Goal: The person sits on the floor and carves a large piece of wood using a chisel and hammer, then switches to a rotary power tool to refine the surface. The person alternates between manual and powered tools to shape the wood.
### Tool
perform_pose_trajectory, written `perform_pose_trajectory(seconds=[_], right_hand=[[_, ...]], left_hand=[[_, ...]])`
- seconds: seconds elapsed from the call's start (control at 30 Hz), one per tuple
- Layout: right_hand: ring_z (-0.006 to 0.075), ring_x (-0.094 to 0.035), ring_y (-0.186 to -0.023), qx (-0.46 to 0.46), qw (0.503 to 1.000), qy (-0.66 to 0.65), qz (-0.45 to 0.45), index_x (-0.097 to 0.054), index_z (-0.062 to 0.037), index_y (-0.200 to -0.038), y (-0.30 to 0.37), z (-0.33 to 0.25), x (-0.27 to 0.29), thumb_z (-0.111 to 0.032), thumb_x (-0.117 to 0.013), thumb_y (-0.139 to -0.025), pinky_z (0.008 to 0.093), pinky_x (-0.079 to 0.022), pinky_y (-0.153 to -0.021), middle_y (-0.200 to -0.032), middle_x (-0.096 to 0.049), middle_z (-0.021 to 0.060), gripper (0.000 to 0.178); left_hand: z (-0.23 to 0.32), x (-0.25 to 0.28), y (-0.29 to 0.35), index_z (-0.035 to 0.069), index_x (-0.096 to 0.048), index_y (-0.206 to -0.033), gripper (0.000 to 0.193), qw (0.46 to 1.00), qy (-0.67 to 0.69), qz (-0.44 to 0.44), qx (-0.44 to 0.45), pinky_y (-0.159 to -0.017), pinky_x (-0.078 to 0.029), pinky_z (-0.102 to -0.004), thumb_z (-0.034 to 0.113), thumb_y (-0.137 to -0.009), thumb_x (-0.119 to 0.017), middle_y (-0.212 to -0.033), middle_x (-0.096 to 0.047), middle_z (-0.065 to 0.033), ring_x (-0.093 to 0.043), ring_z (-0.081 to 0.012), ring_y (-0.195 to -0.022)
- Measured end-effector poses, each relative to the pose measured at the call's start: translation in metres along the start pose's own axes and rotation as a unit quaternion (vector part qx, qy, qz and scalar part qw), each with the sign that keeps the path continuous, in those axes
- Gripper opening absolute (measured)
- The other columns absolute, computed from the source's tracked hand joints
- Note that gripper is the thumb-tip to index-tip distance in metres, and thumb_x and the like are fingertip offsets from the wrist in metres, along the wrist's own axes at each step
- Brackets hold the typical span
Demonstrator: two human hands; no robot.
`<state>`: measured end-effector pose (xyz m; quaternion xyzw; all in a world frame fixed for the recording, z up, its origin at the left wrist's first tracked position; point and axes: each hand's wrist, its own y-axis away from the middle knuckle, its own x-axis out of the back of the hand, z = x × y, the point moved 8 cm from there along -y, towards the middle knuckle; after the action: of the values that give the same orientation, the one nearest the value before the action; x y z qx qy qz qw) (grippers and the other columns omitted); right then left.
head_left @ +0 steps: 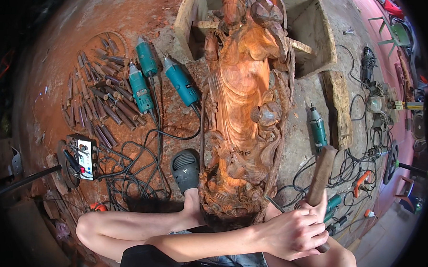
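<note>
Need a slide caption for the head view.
Left hand gripping a wooden club beside a carved wooden figure, teal power tools nearby.

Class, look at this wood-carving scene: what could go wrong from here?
If the wooden mallet slipped from the left hand, it might bruise the bare right knee beneath.

The tangled black cables near the clog could snag a foot.

A stray knock might chip the carved wooden statue.

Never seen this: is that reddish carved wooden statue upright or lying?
The statue appears lying: its front faces up, top end over a rough pale wooden box.
</note>
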<state>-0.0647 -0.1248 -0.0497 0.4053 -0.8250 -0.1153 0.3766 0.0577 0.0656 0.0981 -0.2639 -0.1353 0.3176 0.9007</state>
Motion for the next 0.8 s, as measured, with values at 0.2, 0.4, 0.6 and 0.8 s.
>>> perform_pose_trajectory(seconds=[0.2,0.4,0.6,0.8], right_hand=[[0.0165,-0.060,-0.084,-0.064,0.992,0.005,-0.113,-0.049,-0.0057,-0.121,0.016,0.005,-0.049,0.002,-0.081,-0.073,0.0324,-0.049,-0.078,-0.095,-0.062,0.0054,0.059],[0.0195,-0.063,-0.100,-0.072,0.988,-0.033,-0.135,-0.044,-0.0051,-0.136,0.019,0.034,-0.067,-0.004,-0.087,-0.074,0.0349,-0.050,-0.092,-0.110,-0.066,0.0104,0.075],[0.0219,-0.065,-0.110,-0.074,0.993,-0.018,-0.091,-0.046,-0.0046,-0.141,0.011,0.076,-0.072,-0.010,-0.094,-0.068,0.0346,-0.049,-0.101,-0.118,-0.068,0.0121,0.088],[0.0208,-0.067,-0.105,-0.101,0.985,-0.108,-0.085,-0.047,-0.0030,-0.138,0.020,0.105,-0.093,-0.004,-0.086,-0.069,0.0345,-0.052,-0.096,-0.116,-0.070,0.0132,0.080]], left_hand=[[-0.006,-0.009,-0.010,0.002,-0.064,-0.097,0.039,0.999,-0.027,-0.022,0.009,-0.077,-0.050,-0.0415,0.039,-0.087,-0.073,-0.090,-0.059,-0.0071,-0.059,-0.0232,-0.081],[0.001,-0.001,-0.015,0.000,-0.065,-0.100,0.042,1.000,-0.005,0.002,0.019,-0.073,-0.051,-0.0426,0.040,-0.090,-0.071,-0.090,-0.060,-0.0087,-0.060,-0.0242,-0.079],[0.006,-0.016,-0.007,-0.003,-0.064,-0.109,0.042,0.996,0.070,-0.002,0.061,-0.067,-0.053,-0.0395,0.036,-0.093,-0.070,-0.089,-0.061,-0.0124,-0.063,-0.0284,-0.075],[0.000,-0.036,0.012,-0.001,-0.064,-0.118,0.045,0.989,0.054,-0.056,0.122,-0.068,-0.053,-0.0391,0.038,-0.096,-0.069,-0.092,-0.062,-0.0123,-0.064,-0.0275,-0.077]])
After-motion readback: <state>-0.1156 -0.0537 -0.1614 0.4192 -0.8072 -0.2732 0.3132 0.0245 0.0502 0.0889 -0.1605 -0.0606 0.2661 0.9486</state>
